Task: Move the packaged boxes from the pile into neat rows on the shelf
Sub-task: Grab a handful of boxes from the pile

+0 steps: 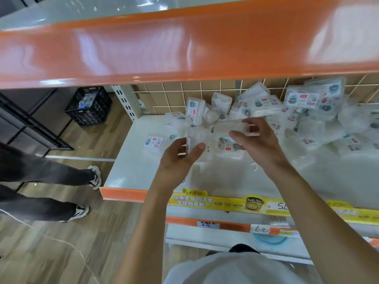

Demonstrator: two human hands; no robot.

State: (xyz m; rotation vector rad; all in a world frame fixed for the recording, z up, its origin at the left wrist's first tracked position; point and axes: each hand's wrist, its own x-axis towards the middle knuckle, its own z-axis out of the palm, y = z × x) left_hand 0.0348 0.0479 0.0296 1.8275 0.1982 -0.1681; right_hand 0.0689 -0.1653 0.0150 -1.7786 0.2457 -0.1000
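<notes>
Left hand [180, 154] gripping upright clear box [192, 140], right hand [254, 138] pinching another box [233, 126] lying crosswise; pile [307, 115] sitting rightward, bare shelf [131, 160] leftward, nearer left hand.

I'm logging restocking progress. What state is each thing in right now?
Left hand: gripping a clear box.
Right hand: gripping another clear box.
Pile: jumbled, unsorted.
Lone box: lying flat, label up.
Shelf: left part mostly bare.
Black crate: on the floor.
</notes>
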